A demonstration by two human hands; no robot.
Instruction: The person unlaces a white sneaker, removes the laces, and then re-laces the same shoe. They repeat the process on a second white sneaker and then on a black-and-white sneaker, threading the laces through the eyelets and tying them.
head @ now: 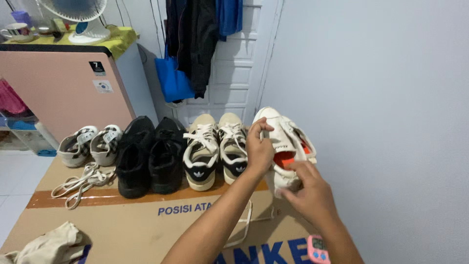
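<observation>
Cloth (53, 243), beige and crumpled, lies at the near left corner of the flattened cardboard sheet (132, 222) that covers the floor before you. Farther back on the left stands a pink cabinet (63, 90), with a white fan (80, 17) and a mug (17, 32) on the yellow cover on top. Along the far edge of the cardboard, shoes stand in a row: a pair of grey-and-white sneakers (90, 144) at the left, loose white laces (80, 182) heaped just in front of them; next a pair of black shoes (149, 156); then a pair of beige sneakers (215, 149) with dark heels and white laces. Behind the row, dark clothes (195, 39) and a blue bag (172, 80) hang against a white door (234, 73).

Your left hand (259, 149) is closed on the near side of a white sneaker (283, 146), thumb and fingers pinching its upper edge. The sneaker (orange lining showing inside) is lifted off the cardboard, tilted, at the right end of the row and just beside the beige pair. Your right hand (310, 193) grips the same sneaker from below and from the near side, fingers curled onto its heel end. A loose white lace (246, 222) lies on the cardboard under your forearms. At the near right edge sits a small pink timer (317, 249), close beside your right wrist. A plain pale wall (381, 122) fills the right.
</observation>
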